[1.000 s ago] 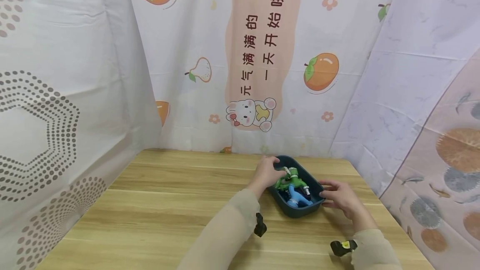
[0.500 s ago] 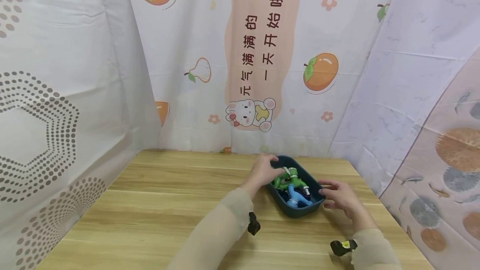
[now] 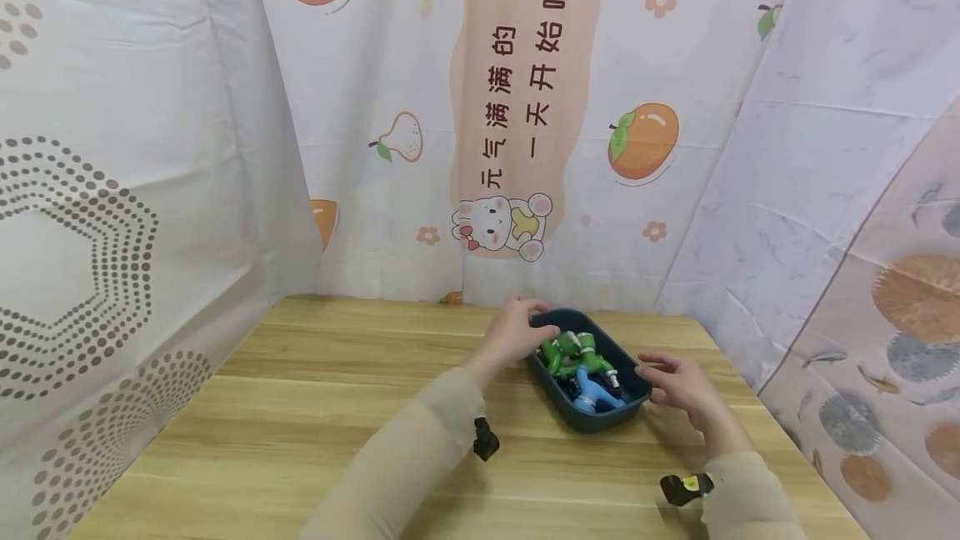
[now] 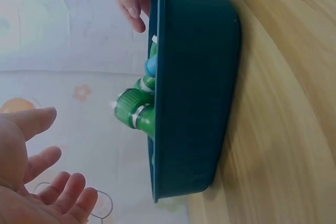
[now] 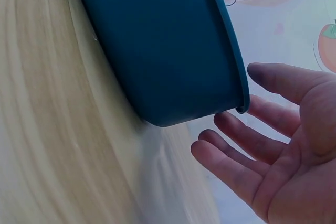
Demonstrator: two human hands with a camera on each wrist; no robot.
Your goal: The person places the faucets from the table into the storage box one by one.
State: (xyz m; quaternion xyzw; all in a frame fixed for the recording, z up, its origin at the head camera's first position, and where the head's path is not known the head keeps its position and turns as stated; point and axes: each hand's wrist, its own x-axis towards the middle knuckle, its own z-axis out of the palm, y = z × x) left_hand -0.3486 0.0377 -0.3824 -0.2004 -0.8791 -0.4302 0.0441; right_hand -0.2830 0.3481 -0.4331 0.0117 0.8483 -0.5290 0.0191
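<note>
A dark teal plastic box (image 3: 558,397) stands on the table in the head view, toward the right. Inside lie green tap-like pieces (image 3: 592,363) with silver rings and a blue one (image 3: 591,394). My left hand (image 3: 513,330) hovers by the box's far left rim, its fingers loosely bent around nothing; the left wrist view shows this hand (image 4: 42,177) apart from the box and a ribbed green knob (image 4: 130,106) above the rim. My right hand (image 3: 684,394) is at the near right corner, fingers relaxed; in the right wrist view its fingertips (image 5: 223,121) are right at the corner.
Light wood-grain table (image 3: 300,407) surrounds the box. Printed cloth (image 3: 405,215) hangs behind the table and along both sides. A small black wrist camera (image 3: 486,438) sits on the left sleeve, and another (image 3: 684,488) on the right sleeve.
My left hand has drawn back to the left, uncovering more of the green pieces. My right hand stays at the corner, its thumb slightly lifted. The box looks nearly still.
</note>
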